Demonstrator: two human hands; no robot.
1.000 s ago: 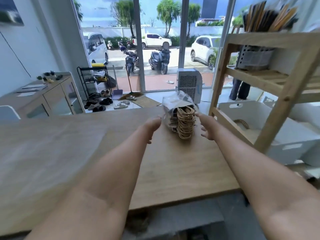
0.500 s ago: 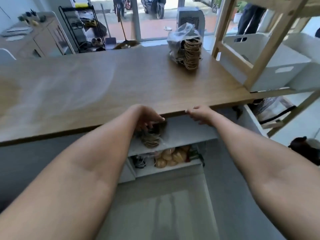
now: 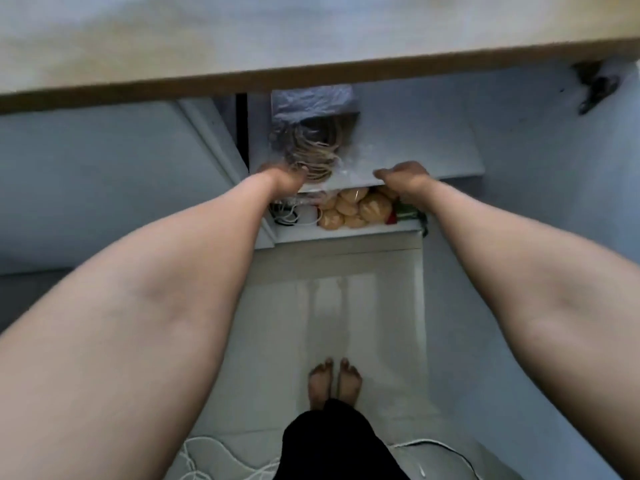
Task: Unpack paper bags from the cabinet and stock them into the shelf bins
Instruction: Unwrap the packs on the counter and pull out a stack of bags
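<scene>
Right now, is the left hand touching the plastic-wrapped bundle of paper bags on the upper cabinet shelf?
Touching. The head view shows the left hand meeting the near end of the bundle of paper bags, with no gap visible, though blur hides the fingers.

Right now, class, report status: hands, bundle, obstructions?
Left hand touching plastic-wrapped paper bag bundle on upper cabinet shelf. Right hand at shelf edge. Nothing blocking.

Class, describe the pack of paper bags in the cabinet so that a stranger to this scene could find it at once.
Start at the wooden counter and look under its edge into the open white cabinet. On the upper shelf, at its left end, lies the pack by the left hand. It alone is wrapped in clear plastic with tan rope handles showing; the round buns sit on the shelf below.
</scene>
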